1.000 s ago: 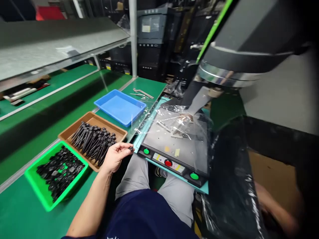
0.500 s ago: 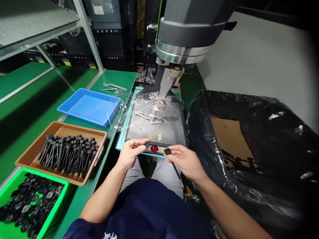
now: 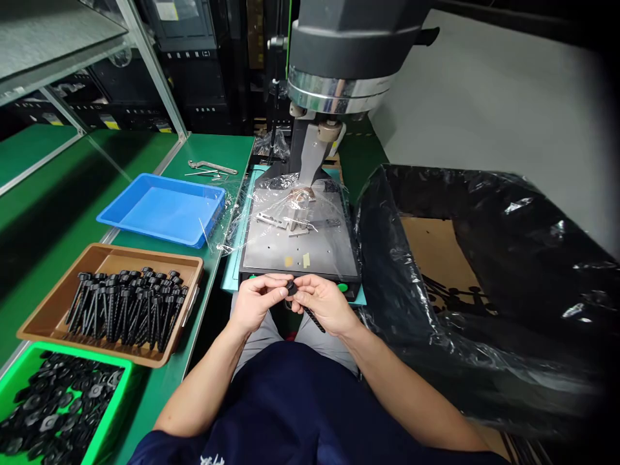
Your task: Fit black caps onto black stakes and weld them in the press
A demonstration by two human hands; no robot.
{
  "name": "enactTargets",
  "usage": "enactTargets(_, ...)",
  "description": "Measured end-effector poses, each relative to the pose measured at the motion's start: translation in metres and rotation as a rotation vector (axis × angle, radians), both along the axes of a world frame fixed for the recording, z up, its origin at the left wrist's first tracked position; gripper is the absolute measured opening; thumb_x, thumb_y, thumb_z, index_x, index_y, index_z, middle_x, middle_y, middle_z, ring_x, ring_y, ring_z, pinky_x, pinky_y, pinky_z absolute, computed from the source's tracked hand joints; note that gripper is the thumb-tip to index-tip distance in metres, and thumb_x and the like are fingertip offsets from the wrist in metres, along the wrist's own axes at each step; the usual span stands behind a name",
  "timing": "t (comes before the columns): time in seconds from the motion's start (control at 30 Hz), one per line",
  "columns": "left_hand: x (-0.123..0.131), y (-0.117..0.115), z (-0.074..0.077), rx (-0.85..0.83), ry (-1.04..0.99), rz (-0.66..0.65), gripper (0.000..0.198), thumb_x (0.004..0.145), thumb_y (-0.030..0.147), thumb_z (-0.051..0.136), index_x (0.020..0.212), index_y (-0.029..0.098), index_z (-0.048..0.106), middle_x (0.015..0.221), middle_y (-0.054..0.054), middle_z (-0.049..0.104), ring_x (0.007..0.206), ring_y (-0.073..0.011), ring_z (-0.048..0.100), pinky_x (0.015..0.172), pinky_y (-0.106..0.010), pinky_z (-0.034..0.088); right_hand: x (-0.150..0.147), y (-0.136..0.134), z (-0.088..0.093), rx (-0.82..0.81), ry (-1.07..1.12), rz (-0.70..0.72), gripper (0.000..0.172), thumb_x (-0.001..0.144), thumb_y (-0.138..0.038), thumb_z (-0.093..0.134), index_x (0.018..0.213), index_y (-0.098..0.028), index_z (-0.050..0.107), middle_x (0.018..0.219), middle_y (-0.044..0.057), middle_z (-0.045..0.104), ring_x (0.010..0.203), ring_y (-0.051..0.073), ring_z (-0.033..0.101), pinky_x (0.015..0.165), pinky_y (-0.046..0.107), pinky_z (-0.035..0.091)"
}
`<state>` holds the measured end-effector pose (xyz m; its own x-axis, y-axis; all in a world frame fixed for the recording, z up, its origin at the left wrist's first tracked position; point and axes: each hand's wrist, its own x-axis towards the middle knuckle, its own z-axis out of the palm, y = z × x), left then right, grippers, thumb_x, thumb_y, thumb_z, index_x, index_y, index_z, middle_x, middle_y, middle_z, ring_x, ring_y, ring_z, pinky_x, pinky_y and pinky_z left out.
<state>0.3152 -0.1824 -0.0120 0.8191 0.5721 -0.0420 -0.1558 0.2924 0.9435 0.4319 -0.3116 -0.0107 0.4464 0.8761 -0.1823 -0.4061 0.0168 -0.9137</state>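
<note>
My left hand (image 3: 256, 302) pinches a small black cap (image 3: 289, 287) in front of the press machine's control panel. My right hand (image 3: 323, 305) holds a long black screw-like pin (image 3: 312, 317), its head meeting the cap between both sets of fingertips. Both hands touch at the piece, just below the machine's grey base plate (image 3: 295, 248). The pin's shaft points down toward my lap.
A brown tray (image 3: 53, 303) of black pins and a green tray (image 3: 116, 413) of black caps sit at my left, a blue tray (image 3: 165, 210) beyond them. The press head (image 3: 339, 84) hangs over the plastic-covered plate. A black-bag-lined cardboard box (image 3: 436, 245) stands at right.
My head has turned right from the trays to the machine. My right hand came up with a pin, and both hands moved together until cap and pin head meet.
</note>
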Motion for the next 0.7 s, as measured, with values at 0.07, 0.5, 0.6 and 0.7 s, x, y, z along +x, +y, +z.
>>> enactTargets(0.07,0.0,0.002,0.001,0.034,0.014,-0.02,0.013,0.069,0.026,0.082,0.078,0.017,0.076,0.102,-0.011,0.074,0.098,-0.0255,0.069,0.088,-0.042,0.055,0.001,-0.001,0.0,-0.011,0.045,0.015,0.034,0.073,-0.037,0.081,0.093,-0.016,0.064,0.076,0.005,0.071,0.059,0.014,0.063,0.054,0.025,0.047)
enactTargets(0.5,-0.001,0.001,0.006,0.172,0.048,-0.075,0.011,0.074,0.027,0.078,0.079,0.019,0.075,0.103,-0.011,0.074,0.1,-0.025,0.069,0.091,-0.041,0.053,-0.01,-0.007,-0.003,-0.037,-0.351,-0.161,0.028,0.082,-0.041,0.07,0.1,-0.019,0.068,0.084,0.006,0.072,0.069,0.018,0.068,0.063,0.032,0.056)
enactTargets(0.6,-0.002,-0.005,0.002,0.318,0.042,-0.063,0.013,0.077,0.025,0.075,0.089,0.021,0.075,0.108,-0.011,0.073,0.109,-0.0258,0.065,0.098,-0.043,0.049,-0.008,-0.007,-0.005,-0.012,-0.313,-0.164,0.028,0.082,-0.041,0.071,0.099,-0.019,0.067,0.083,0.006,0.072,0.069,0.018,0.068,0.064,0.033,0.056)
enactTargets(0.7,0.001,-0.007,-0.002,0.428,0.034,-0.007,0.017,0.078,0.024,0.074,0.095,0.022,0.075,0.114,-0.011,0.071,0.111,-0.026,0.065,0.101,-0.044,0.048,-0.002,-0.005,-0.008,0.024,-0.217,-0.15,0.031,0.079,-0.041,0.074,0.097,-0.018,0.065,0.08,0.005,0.071,0.07,0.018,0.068,0.065,0.032,0.055)
